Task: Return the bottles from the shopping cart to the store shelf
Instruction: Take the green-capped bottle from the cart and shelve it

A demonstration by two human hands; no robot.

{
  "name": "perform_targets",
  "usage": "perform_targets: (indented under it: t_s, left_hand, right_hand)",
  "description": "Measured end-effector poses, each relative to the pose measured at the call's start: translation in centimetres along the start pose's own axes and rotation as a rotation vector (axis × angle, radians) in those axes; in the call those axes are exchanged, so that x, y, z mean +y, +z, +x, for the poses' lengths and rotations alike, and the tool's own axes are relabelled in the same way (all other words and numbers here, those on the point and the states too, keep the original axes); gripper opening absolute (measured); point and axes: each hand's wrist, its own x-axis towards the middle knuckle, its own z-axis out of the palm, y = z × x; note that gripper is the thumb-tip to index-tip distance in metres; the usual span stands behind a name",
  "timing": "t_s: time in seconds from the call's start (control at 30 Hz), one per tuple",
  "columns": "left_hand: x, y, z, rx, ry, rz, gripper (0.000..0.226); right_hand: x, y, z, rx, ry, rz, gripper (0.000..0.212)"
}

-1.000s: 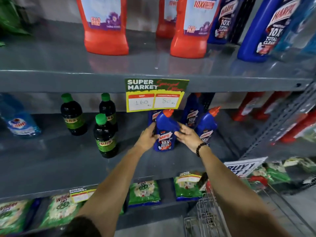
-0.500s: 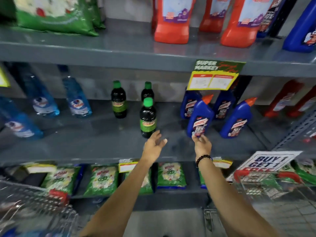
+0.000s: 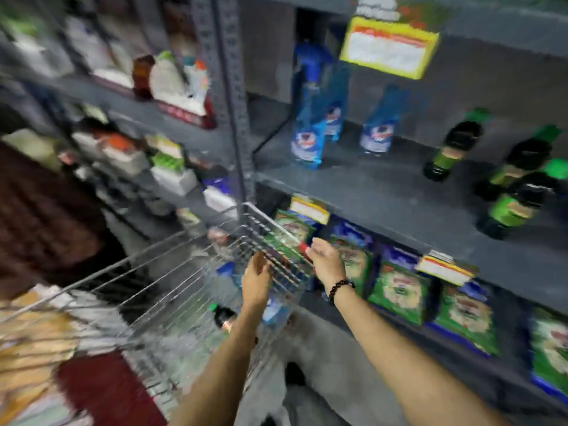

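both hands empty: left hand [image 3: 256,279] spread, reaching down into the silver wire shopping cart [image 3: 172,272]; right hand [image 3: 327,262] loosely curled at its rim, likely steadying. blurry blue-capped bottle [image 3: 227,269] and dark bottle [image 3: 223,316] lie in the cart, so next pick. grey metal shelf [image 3: 384,192] beside it.

Nothing could be read: motion blur smeared every label. The yellow price tag [image 3: 389,48] high above my fingers showed only white blanks, the small shelf tags [image 3: 309,209] just above and right of my fingers were streaks, and the bottle labels [image 3: 306,142] stayed illegible.
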Motion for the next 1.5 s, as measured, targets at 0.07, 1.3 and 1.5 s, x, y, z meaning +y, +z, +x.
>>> perform_targets:
  t_s: [0.07,1.3,1.5]
  left_hand:
    - [-2.1,-4.2,1.6,0.117,-0.108,-0.070,0.033]
    - [-25.3,-12.6,8.1,0.267,-0.685,-0.674,0.022]
    - [-15.0,-17.5,7.6,0.082,-0.434,-0.499,0.014]
  right_hand:
    - [0.4,5.3,1.1,-0.133,0.076,-0.112,0.040]
    - [19.4,26.5,7.4,-0.785,0.376,-0.794,0.045]
    - [7.2,23.4,5.8,-0.878,0.432,-0.326,0.019]
